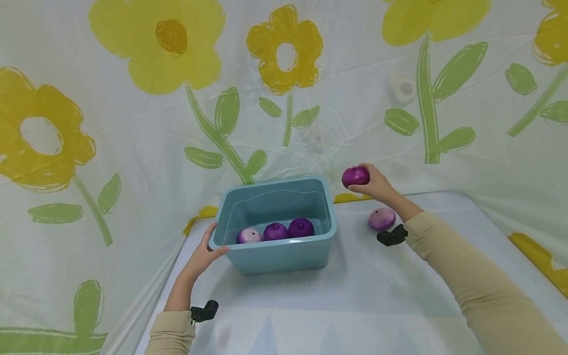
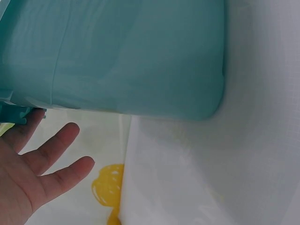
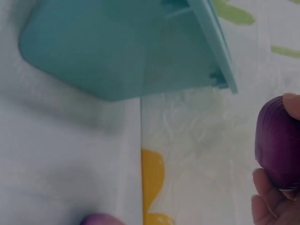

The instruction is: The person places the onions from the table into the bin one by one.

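A blue-green plastic bin (image 1: 279, 257) stands on the table, with three onions inside along its front: a pale white-and-purple onion (image 1: 249, 235), a purple onion (image 1: 275, 231) and a darker onion (image 1: 301, 228). My left hand (image 1: 205, 257) holds the bin's front left corner, thumb on the rim; in the left wrist view its other fingers (image 2: 58, 145) spread below the rim. Right of the bin and above the table, my right hand (image 1: 377, 186) grips a purple red onion (image 1: 355, 177) between thumb and fingers. A pinkish onion (image 1: 381, 219) lies on the table below that hand.
The white-covered table (image 1: 355, 301) meets a flower-printed sheet (image 1: 337, 118) just behind the bin. More sheet (image 1: 124, 276) hangs at the left. Black wrist cameras (image 1: 392, 235) sit on both wrists, the right one close to the loose onion.
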The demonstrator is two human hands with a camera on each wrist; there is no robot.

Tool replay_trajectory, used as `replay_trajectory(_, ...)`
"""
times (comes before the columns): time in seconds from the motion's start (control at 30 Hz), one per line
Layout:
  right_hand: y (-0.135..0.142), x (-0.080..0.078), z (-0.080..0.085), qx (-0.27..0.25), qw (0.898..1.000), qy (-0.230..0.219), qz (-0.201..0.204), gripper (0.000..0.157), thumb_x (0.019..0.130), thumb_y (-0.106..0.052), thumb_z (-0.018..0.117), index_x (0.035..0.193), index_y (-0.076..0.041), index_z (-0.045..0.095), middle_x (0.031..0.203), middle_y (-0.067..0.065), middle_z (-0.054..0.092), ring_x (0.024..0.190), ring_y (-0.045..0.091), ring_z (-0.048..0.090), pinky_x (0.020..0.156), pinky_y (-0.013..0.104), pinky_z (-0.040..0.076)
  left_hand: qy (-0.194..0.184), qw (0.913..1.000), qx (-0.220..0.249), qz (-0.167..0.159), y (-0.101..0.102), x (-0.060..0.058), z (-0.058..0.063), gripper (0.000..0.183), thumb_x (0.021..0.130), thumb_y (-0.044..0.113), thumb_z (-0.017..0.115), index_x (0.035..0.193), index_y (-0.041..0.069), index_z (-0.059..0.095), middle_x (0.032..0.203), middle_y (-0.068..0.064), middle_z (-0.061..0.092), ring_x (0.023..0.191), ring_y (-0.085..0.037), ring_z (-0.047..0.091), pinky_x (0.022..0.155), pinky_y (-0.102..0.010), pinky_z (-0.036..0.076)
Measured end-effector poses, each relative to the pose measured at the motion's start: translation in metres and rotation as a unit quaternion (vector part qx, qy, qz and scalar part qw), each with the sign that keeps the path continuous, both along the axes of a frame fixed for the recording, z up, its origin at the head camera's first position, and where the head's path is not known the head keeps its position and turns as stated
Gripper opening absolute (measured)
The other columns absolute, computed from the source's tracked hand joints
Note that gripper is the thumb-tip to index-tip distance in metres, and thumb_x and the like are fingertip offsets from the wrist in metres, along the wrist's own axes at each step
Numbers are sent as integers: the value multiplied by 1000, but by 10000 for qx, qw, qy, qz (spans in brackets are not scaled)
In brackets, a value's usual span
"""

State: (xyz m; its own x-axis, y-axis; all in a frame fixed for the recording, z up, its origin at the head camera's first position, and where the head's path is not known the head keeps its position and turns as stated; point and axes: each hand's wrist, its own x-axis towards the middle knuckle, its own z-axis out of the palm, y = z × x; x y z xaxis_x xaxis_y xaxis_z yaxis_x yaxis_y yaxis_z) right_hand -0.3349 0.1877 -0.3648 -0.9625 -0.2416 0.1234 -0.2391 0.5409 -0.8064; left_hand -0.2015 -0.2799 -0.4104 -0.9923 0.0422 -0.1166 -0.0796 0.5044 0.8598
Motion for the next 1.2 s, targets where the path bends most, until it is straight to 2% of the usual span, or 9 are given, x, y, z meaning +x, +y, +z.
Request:
replay_trajectory(0.3, -42, -4, 15, -10, 9997, 33, 227, 75, 78, -17, 70, 137, -2, 25, 136, 22, 34, 122, 41, 36, 95, 51, 42, 62, 10000, -41, 22, -1, -2, -4, 87, 86, 31, 61, 147, 22, -1, 149, -19, 15, 133, -41, 22, 102, -59, 27)
replay_trajectory(0.63, -78, -2, 27, 88, 9981, 149, 590, 73, 77, -13, 71, 135, -1, 28, 134, 22, 37, 120, 39, 39, 93, 50, 44, 116, 9999, -22, -3, -2, -3, -6, 90, 84, 34, 62, 147, 20, 0, 149, -20, 16, 133, -41, 23, 102, -59, 28)
replay_trajectory(1.2, -121, 3, 28, 752, 9890, 90, 1271, 72, 75, -23, 72, 134, -5, 35, 129, 18, 45, 116, 34, 45, 91, 44, 47, 184, 9998, 72, -80, -2, -2, -5, 86, 86, 26, 60, 147, 21, 0, 148, -20, 17, 132, -41, 23, 102, -59, 27)
